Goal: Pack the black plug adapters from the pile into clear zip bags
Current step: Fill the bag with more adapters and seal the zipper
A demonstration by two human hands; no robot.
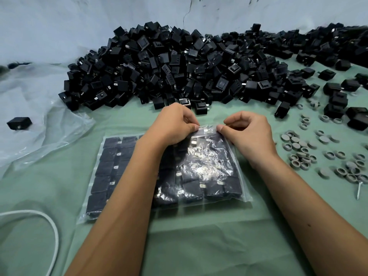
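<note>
**One head-worn view, looking forward and down**

A single wide-angle camera sits on the person's head and faces forward and down over the green tabletop (199, 246). Both forearms enter from 6 o'clock, so the view is close: the left hand (175, 124) and right hand (249, 132) meet just above the frame's centre. The pile (179, 66) of black adapters lies farther off toward 12 o'clock, with a pale wall (79, 22) behind it. Edges bow from lens distortion.
</note>
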